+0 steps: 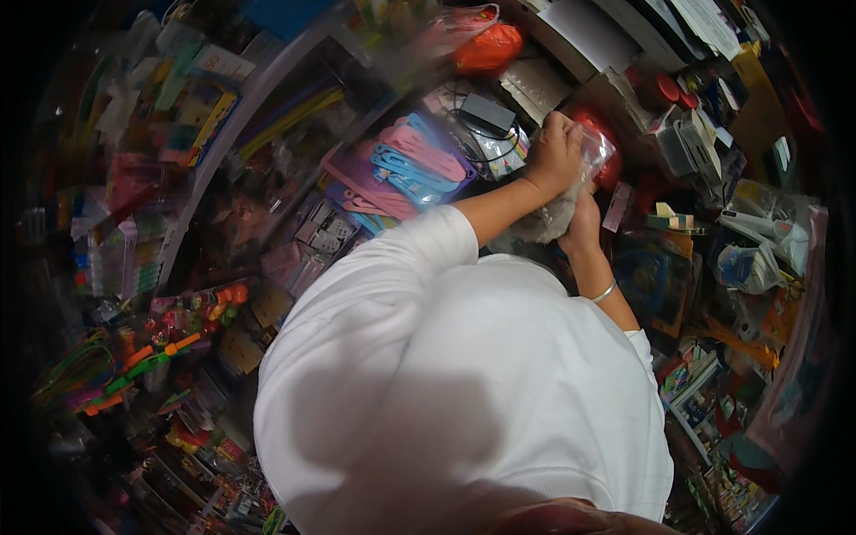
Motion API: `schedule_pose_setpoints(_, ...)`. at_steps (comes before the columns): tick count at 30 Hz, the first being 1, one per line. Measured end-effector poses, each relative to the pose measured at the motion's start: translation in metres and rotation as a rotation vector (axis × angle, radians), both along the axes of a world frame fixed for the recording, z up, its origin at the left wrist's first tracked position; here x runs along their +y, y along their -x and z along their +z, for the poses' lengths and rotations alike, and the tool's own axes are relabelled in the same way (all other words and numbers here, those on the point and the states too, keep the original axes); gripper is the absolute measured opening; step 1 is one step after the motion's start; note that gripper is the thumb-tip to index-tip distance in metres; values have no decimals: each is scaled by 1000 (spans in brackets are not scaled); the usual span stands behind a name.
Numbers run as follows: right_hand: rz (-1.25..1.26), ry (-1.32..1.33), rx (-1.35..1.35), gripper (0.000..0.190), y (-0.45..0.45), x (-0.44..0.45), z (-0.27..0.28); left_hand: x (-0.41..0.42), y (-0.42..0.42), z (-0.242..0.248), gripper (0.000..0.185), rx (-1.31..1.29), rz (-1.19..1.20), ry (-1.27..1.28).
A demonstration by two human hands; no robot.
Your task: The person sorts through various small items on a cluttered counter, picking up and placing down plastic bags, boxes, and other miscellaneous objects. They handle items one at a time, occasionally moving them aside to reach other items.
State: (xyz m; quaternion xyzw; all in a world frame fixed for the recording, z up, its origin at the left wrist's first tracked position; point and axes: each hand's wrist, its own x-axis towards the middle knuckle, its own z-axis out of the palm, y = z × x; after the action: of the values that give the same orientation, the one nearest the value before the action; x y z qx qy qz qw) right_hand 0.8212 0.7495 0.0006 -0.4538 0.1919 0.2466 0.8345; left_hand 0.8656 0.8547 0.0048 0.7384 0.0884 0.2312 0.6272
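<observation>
A crumpled clear plastic bag (pixel 558 217) with greyish contents hangs between my two hands, up and right of my white shirt. My left hand (pixel 555 154) is closed around its upper part, and some of the film sticks out past the fingers. Lower and to the right, my right hand (pixel 583 217), with a metal bangle on its wrist, grips the bag's side; its fingertips are partly hidden. What is inside the bag cannot be made out. Just behind the hands shows a blurred, shiny red item (pixel 605 160).
Left of the hands, a purple plastic basket (pixel 328 162) holds pink and blue plastic items. A black adapter box (pixel 488 114) with a cable lies beside it. An orange-red bag (pixel 490 50) sits farther off. Crowded goods and cartons surround me; a pale shelf edge (pixel 224 147) curves at left.
</observation>
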Motion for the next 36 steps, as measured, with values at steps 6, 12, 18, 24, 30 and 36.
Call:
schedule_pose_setpoints(6, 418, 40, -106, 43, 17, 9, 10, 46, 3, -24, 20, -17, 213, 254)
schedule_pose_setpoints(12, 615, 259, -226, 38, 23, 16, -3, 66, 31, -42, 20, 243, 205, 707)
schedule_pose_setpoints(18, 667, 411, -374, 19, 23, 21, -27, 98, 83, -40, 33, 438, 11, 1015)
schedule_pose_setpoints(24, 815, 399, -424, 18, 25, 21, -32, 143, 128, -33, 58, 320, -404, -32)
schedule_pose_setpoints(30, 897, 397, -354, 18, 28, 39, -42, 123, 157, -55, 54, 464, -690, 79)
schedule_pose_setpoints(36, 696, 555, -329, 27, 22, 10, -57, 230, 119, -153, 26, 853, 244, 726)
